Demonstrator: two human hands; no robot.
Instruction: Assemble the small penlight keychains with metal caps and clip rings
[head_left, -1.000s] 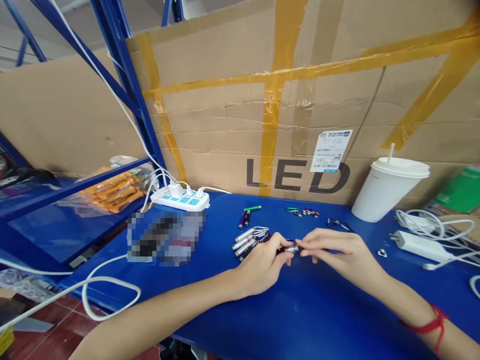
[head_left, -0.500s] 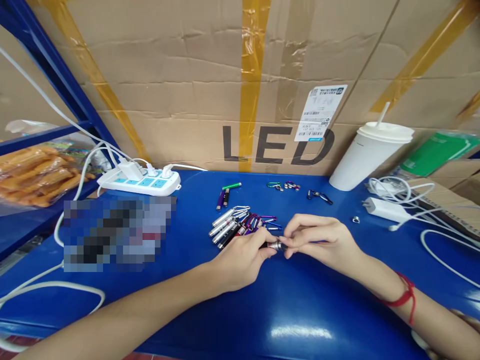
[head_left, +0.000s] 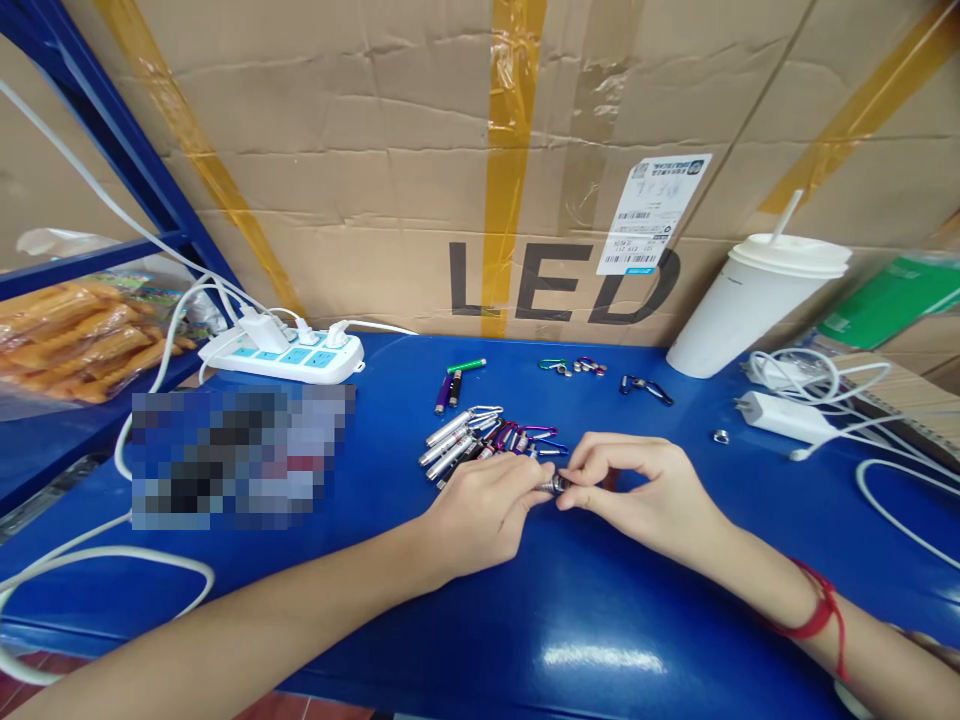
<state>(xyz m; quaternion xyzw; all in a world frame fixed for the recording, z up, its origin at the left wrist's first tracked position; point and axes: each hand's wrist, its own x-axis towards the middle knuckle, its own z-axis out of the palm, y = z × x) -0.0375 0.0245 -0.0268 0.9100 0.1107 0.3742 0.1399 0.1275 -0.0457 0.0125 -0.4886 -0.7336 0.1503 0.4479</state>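
Note:
My left hand (head_left: 480, 508) is closed around a small keychain flashlight (head_left: 556, 485), mostly hidden in the fingers; only its silver and black end shows. Thumb and fingertips of my right hand (head_left: 651, 488) pinch that end from the right. Just beyond my left hand lies a pile of keychain flashlights (head_left: 448, 447), silver, black, red and purple, with carabiner clips (head_left: 541, 433). Behind the pile are a green tube (head_left: 466, 365), a purple tube (head_left: 442, 394) and a black tube (head_left: 454, 390). Loose clips (head_left: 553, 364) and small caps (head_left: 592, 368) lie farther back.
A large cardboard box (head_left: 360, 190) stands along the back. On the blue table (head_left: 600, 590) are a power strip (head_left: 330, 362), a white cup (head_left: 739, 310), a charger (head_left: 787, 417) with cables, dark clips (head_left: 646, 388) and a small silver piece (head_left: 721, 436). A blurred patch covers the left.
My left fingers have slid over the flashlight, so less of it shows. My right fingers stay pinched at its end. The view has shifted slightly.

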